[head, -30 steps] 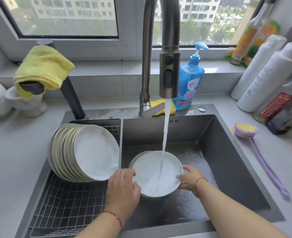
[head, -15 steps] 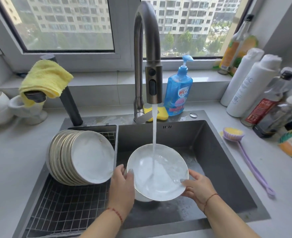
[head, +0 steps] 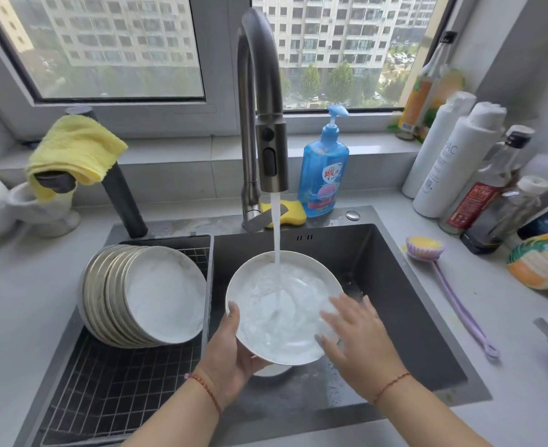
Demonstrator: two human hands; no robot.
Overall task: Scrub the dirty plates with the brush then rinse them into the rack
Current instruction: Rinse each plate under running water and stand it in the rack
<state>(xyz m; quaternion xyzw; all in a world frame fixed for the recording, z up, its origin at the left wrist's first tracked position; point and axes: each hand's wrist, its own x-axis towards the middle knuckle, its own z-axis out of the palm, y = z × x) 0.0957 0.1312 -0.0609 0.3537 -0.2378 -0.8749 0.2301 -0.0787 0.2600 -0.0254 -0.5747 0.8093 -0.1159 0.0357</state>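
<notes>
Left hand (head: 234,353) grips the plate (head: 282,304) under the running water; right hand (head: 360,337) lies spread on its face. The rack (head: 121,391) sits just beside, at the sink's left edge, nearer the left hand.

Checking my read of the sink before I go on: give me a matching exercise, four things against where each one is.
Things:
1. scrub brush
2. stacked plates
3. plate being rinsed
4. yellow cloth

Places:
A. standing on edge in the wire rack
B. draped over the dark side tap
C. lying on the counter right of the sink
D. held under the running water

Pairs: 1-C, 2-A, 3-D, 4-B
</notes>
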